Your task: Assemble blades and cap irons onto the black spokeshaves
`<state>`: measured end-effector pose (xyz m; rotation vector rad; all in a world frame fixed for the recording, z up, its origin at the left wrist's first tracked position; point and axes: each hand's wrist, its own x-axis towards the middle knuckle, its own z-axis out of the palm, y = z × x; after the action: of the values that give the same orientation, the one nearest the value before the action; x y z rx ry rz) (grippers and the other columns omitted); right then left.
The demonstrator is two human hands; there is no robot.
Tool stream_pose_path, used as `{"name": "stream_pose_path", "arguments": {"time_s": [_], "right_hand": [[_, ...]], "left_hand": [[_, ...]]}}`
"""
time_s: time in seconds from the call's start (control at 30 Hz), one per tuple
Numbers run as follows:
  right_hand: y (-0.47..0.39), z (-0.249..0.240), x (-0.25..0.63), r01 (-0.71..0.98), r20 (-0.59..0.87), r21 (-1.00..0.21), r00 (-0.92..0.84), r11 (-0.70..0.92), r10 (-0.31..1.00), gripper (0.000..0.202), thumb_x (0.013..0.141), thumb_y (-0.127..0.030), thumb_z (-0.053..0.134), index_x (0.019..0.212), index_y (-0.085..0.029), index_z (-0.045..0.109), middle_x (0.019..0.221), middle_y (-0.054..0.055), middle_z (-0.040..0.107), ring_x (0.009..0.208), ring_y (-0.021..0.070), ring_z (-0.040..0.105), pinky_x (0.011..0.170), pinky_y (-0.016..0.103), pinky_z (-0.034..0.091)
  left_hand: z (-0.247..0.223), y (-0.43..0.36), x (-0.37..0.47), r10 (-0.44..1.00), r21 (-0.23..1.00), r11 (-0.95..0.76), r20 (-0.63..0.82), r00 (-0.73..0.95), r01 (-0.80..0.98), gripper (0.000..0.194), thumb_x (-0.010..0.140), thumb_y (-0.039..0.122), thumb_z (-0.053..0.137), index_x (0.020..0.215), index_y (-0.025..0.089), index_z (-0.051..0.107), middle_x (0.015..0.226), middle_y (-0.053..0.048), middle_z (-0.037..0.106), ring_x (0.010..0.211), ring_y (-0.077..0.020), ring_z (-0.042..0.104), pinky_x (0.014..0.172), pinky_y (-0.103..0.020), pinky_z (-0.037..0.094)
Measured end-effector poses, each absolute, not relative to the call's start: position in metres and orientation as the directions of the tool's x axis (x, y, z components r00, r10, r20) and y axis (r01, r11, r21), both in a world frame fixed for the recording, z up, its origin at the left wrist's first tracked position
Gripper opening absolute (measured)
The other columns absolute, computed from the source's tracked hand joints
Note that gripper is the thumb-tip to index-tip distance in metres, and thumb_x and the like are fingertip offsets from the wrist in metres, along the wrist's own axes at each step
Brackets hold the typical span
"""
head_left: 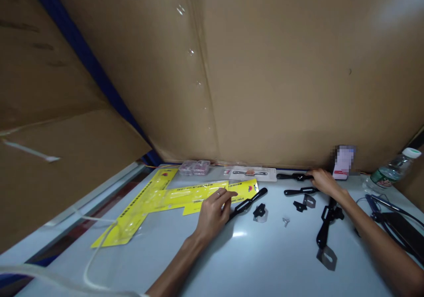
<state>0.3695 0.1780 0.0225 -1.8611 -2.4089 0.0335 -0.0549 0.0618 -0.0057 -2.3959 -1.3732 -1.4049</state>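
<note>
My left hand (213,213) has curled fingers at the lower end of a black two-handled tool (245,205), which slants up to the right over the white table (251,261). My right hand (323,183) pinches the right end of another black tool (294,177) near the back wall. Just below lies a third black tool (300,192), partly covered by my right hand. A fourth black tool (326,224) rests beside my right forearm. Between my hands are a black clamp piece (260,210) on a metal blade, another clamp piece (300,206) and small screws (285,221).
Yellow printed cards (132,217) in clear plastic spread over the left side. Along the back stand clear boxes (194,167), a packaged tool (253,173) and a phone (343,162). At the right are a water bottle (391,171) and dark cables. A white cable (89,266) crosses the front left.
</note>
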Motion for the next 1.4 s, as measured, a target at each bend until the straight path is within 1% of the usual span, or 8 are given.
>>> {"name": "stream_pose_path", "arguments": {"time_s": [0.37, 0.57, 0.7, 0.83, 0.97, 1.07, 1.23, 1.4], "right_hand": [[0.125, 0.019, 0.385, 0.932, 0.438, -0.219, -0.171, 0.288, 0.883, 0.023, 0.104, -0.034, 0.056, 0.115, -0.019, 0.07, 0.116, 0.01, 0.071, 0.106, 0.0242, 0.068, 0.095, 0.044, 0.054], [0.086, 0.023, 0.399, 0.912, 0.56, -0.327, -0.025, 0.249, 0.828, 0.039, 0.104, -0.043, 0.041, 0.098, -0.021, 0.073, 0.086, 0.008, 0.076, 0.074, 0.0231, 0.071, 0.07, 0.032, 0.05], [0.078, 0.027, 0.399, 0.901, 0.56, -0.364, 0.012, 0.234, 0.828, 0.056, 0.104, -0.054, 0.037, 0.061, -0.023, 0.056, 0.048, -0.001, 0.051, 0.045, 0.0156, 0.05, 0.053, 0.029, 0.035], [0.077, 0.03, 0.393, 0.891, 0.553, -0.383, 0.011, 0.242, 0.833, 0.064, 0.102, -0.061, 0.037, 0.05, -0.024, 0.037, 0.043, -0.003, 0.035, 0.042, 0.0131, 0.039, 0.052, 0.03, 0.029], [0.076, 0.027, 0.386, 0.878, 0.538, -0.413, 0.021, 0.242, 0.842, 0.056, 0.102, -0.058, 0.037, 0.058, -0.025, 0.045, 0.047, -0.001, 0.044, 0.044, 0.0155, 0.044, 0.054, 0.031, 0.031], [0.077, 0.022, 0.382, 0.866, 0.525, -0.44, 0.033, 0.238, 0.851, 0.039, 0.102, -0.049, 0.039, 0.077, -0.025, 0.059, 0.059, 0.002, 0.06, 0.051, 0.0198, 0.054, 0.056, 0.031, 0.034], [0.078, 0.018, 0.38, 0.841, 0.513, -0.479, 0.033, 0.253, 0.858, 0.031, 0.102, -0.035, 0.039, 0.118, -0.022, 0.062, 0.077, 0.005, 0.07, 0.062, 0.0232, 0.063, 0.064, 0.033, 0.044], [0.078, 0.018, 0.38, 0.831, 0.513, -0.478, 0.002, 0.284, 0.858, 0.025, 0.108, -0.035, 0.046, 0.117, -0.02, 0.065, 0.102, 0.008, 0.072, 0.088, 0.0206, 0.069, 0.083, 0.037, 0.055]], "left_hand": [[0.001, 0.058, -0.059, 0.707, 0.437, -0.572, 0.691, 0.147, 0.694, 0.027, 0.104, 0.034, 0.061, 0.086, 0.014, 0.065, 0.09, -0.003, 0.065, 0.084, -0.0174, 0.065, 0.077, -0.033, 0.057], [0.007, 0.056, -0.057, 0.714, 0.471, -0.576, 0.688, 0.131, 0.668, 0.036, 0.107, 0.036, 0.055, 0.08, 0.014, 0.063, 0.086, -0.003, 0.064, 0.083, -0.0171, 0.065, 0.076, -0.032, 0.055], [0.006, 0.056, -0.057, 0.721, 0.473, -0.557, 0.683, 0.116, 0.683, 0.039, 0.109, 0.041, 0.05, 0.084, 0.014, 0.065, 0.075, 0.0, 0.062, 0.07, -0.0147, 0.063, 0.072, -0.031, 0.056], [0.001, 0.056, -0.062, 0.734, 0.469, -0.509, 0.675, 0.079, 0.722, 0.042, 0.108, 0.047, 0.052, 0.087, 0.013, 0.065, 0.07, 0.002, 0.061, 0.053, -0.0104, 0.054, 0.056, -0.024, 0.05], [0.001, 0.053, -0.062, 0.752, 0.462, -0.452, 0.658, 0.048, 0.763, 0.044, 0.107, 0.05, 0.053, 0.085, 0.013, 0.064, 0.056, 0.008, 0.046, 0.039, -0.0068, 0.036, 0.043, -0.02, 0.036], [0.004, 0.051, -0.058, 0.75, 0.454, -0.406, 0.661, 0.006, 0.793, 0.042, 0.108, 0.048, 0.05, 0.091, 0.014, 0.066, 0.051, 0.01, 0.039, 0.038, -0.0075, 0.035, 0.042, -0.02, 0.034], [0.01, 0.047, -0.052, 0.738, 0.443, -0.357, 0.674, -0.042, 0.823, 0.03, 0.102, 0.032, 0.046, 0.1, 0.015, 0.071, 0.05, 0.008, 0.047, 0.036, -0.0073, 0.039, 0.042, -0.018, 0.034], [0.021, 0.039, -0.05, 0.756, 0.472, -0.365, 0.653, -0.04, 0.803, 0.023, 0.091, 0.033, 0.051, 0.101, 0.023, 0.069, 0.056, 0.008, 0.059, 0.037, -0.007, 0.046, 0.041, -0.014, 0.038]]}}
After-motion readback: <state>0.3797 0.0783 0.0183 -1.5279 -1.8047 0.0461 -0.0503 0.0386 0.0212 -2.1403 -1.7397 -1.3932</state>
